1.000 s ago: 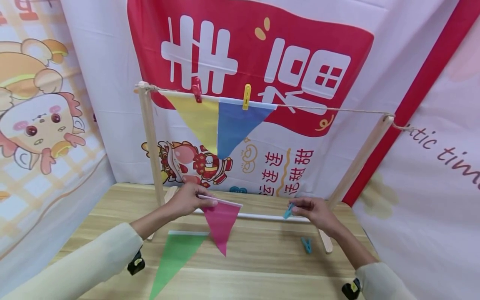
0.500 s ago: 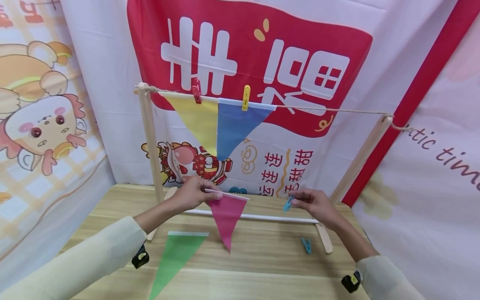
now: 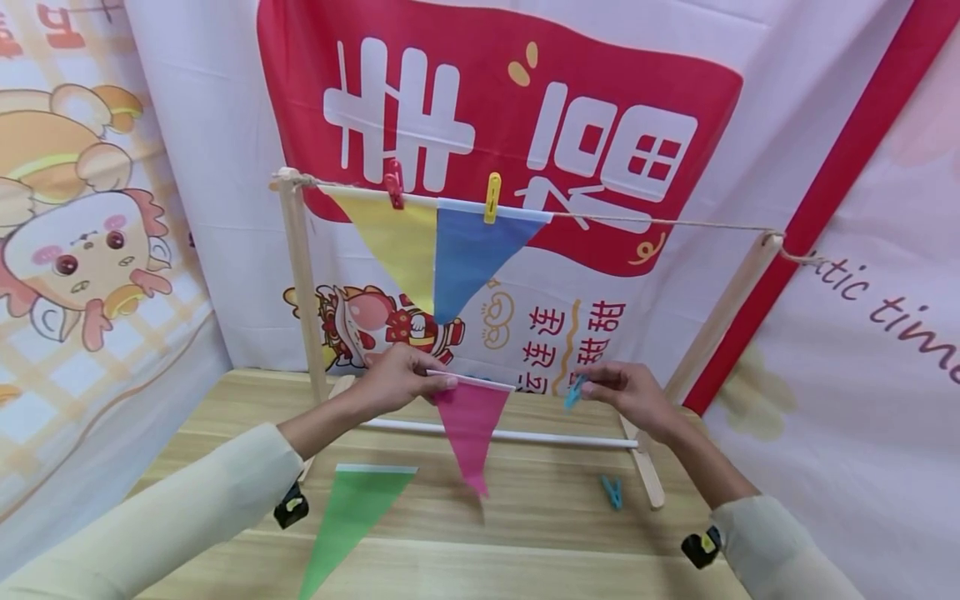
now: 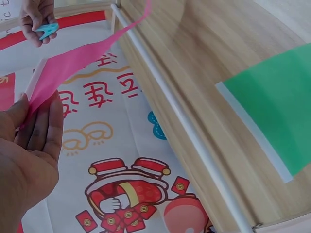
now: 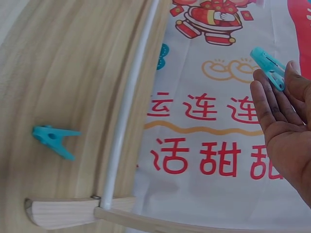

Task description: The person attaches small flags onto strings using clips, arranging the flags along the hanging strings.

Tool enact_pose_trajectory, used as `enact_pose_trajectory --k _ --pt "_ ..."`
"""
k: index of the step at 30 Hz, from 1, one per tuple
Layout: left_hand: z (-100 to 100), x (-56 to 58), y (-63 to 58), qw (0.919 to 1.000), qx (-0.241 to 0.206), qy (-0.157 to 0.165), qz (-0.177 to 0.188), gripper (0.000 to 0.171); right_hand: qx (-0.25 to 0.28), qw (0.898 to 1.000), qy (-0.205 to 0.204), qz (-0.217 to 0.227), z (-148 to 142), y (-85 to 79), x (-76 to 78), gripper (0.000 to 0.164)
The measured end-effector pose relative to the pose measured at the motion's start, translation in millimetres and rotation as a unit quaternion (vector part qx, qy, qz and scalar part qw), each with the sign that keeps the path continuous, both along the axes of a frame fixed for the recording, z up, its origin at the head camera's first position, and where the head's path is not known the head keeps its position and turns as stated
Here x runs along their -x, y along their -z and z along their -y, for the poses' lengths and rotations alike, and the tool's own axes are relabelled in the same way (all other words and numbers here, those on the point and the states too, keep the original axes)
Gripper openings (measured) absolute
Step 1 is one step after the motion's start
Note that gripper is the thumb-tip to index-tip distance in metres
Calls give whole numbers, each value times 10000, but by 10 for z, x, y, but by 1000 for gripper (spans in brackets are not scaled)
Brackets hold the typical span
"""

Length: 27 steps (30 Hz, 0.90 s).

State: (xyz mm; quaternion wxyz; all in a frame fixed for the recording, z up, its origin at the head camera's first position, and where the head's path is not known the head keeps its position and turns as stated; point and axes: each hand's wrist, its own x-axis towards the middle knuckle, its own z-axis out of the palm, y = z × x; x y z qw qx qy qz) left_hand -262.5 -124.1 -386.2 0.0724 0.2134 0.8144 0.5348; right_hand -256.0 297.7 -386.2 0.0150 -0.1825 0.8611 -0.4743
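My left hand pinches a pink triangular pennant by the left end of its white top edge; the pennant hangs point down above the table. In my right hand a turquoise clothespin is pinched between thumb and fingers, to the right of the pennant and apart from it. Above both hands a string runs between two wooden posts. On it hang a yellow pennant under a red clothespin and a blue pennant under a yellow clothespin.
A green pennant lies on the wooden table at the front left. Another turquoise clothespin lies near the foot of the right post. A white rod joins the posts low down, before a printed cloth backdrop.
My left hand has moved up and to the right with the pink pennant. My right hand has risen slightly with the turquoise clothespin.
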Motion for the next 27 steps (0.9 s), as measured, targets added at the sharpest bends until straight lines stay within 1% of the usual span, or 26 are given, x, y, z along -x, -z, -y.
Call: enact_pose_trajectory --k 5,9,12,18,23,27 --pt "-59 6 -43 9998 -82 163 43 23 37 10000 -31 -79 12 -97 10 34" --pt "-104 0 -95 9995 -156 258 48 24 126 9998 -156 -96 26 -182 27 35" --pt "-129 -11 -159 9994 -219 264 -37 23 133 9995 -238 -148 49 -264 39 37" --pt "-171 -17 -247 9989 -337 264 -166 22 64 9994 -247 -228 98 -408 63 38" --pt "-225 -28 -321 9989 -398 167 -177 21 -35 9988 -272 -405 107 -514 60 39" --pt "-279 -16 -394 9989 -437 97 -152 21 -28 9986 -269 -458 105 -600 69 38"
